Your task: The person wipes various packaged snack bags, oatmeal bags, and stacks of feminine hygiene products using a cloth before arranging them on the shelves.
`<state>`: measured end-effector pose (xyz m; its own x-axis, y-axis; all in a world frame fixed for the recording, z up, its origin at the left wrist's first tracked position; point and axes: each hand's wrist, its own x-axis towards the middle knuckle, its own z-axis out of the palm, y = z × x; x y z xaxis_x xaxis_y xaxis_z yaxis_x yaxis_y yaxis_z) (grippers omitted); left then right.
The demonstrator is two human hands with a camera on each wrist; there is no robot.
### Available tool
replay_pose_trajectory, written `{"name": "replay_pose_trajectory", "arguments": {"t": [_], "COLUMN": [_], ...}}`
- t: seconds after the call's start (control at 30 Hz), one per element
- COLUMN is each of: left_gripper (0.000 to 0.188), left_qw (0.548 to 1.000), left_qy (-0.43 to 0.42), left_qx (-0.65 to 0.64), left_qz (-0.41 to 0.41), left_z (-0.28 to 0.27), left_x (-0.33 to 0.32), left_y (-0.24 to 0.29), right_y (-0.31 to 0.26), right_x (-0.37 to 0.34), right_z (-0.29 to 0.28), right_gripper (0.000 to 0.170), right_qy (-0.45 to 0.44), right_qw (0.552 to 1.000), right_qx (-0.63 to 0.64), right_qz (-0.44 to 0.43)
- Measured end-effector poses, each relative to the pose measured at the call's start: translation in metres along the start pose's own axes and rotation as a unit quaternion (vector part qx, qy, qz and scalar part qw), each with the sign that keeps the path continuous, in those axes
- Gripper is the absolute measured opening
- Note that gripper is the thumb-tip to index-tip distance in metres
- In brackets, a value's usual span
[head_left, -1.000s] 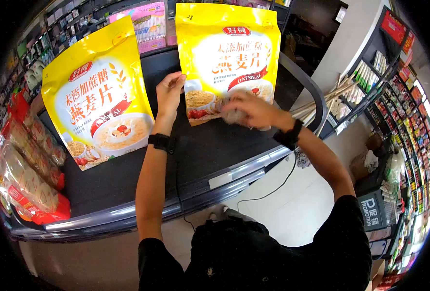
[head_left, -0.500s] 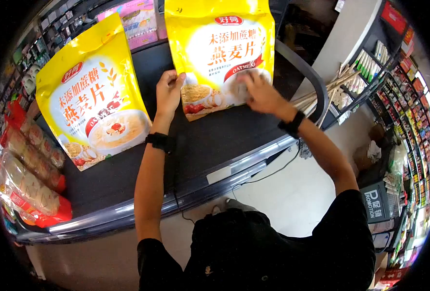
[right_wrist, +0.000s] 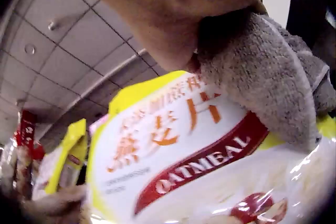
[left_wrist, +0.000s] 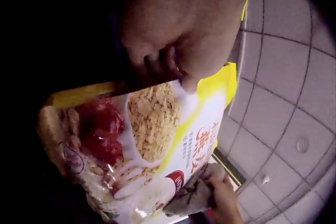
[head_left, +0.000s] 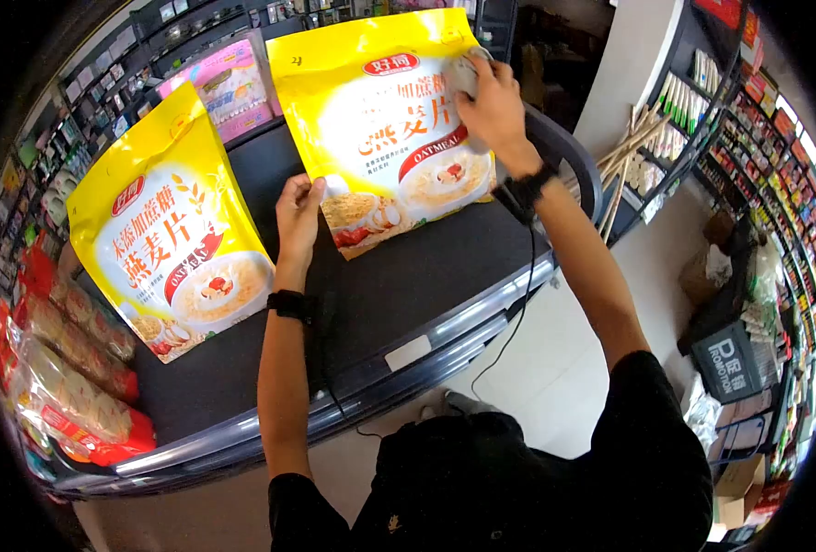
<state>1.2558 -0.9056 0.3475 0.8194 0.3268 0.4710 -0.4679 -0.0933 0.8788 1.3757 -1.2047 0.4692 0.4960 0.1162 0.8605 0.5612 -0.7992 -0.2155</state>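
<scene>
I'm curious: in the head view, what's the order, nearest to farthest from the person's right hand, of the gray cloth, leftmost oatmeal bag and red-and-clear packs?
1. Gray cloth: in the right hand.
2. Leftmost oatmeal bag: left of the left hand.
3. Red-and-clear packs: farther left on the counter.

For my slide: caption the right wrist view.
Right hand grips a fuzzy gray cloth over an oatmeal bag.

two oatmeal bags (head_left: 362, 152) (head_left: 164, 244) (and one cloth (right_wrist: 262, 77))
</scene>
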Motion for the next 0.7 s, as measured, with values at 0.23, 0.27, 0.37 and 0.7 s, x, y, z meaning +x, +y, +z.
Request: {"name": "replay_pose_trajectory", "arguments": {"t": [0.23,0.27,0.37,0.7], "left_gripper": [0.016,0.017,0.018,0.041], "left_qw": [1.0,1.0,1.0,0.966], "left_qy": [-0.004,-0.003,-0.005,-0.065], "left_qx": [0.012,0.018,0.026,0.231], "left_qz": [0.014,0.007,0.0,-0.099], "left_z": [-0.002,-0.003,0.0,-0.008], "left_x": [-0.001,-0.001,0.001,-0.007], "left_y": [-0.002,-0.004,-0.004,0.044], "right_y": [0.02,0.025,0.034,0.029], "right_x": [-0.1,-0.118,-0.144,-0.133], "right_z": [0.025,0.02,-0.004,-0.03], "right_gripper": [0.072,0.073,0.072,0.062], "right_qy": [-0.148,-0.203,-0.324,-0.526], "right_qw": [0.988,0.978,0.945,0.839], "right_qx": [-0.046,-0.041,-0.052,-0.03], "right_qz": [-0.013,0.019,-0.01,-0.136]}}
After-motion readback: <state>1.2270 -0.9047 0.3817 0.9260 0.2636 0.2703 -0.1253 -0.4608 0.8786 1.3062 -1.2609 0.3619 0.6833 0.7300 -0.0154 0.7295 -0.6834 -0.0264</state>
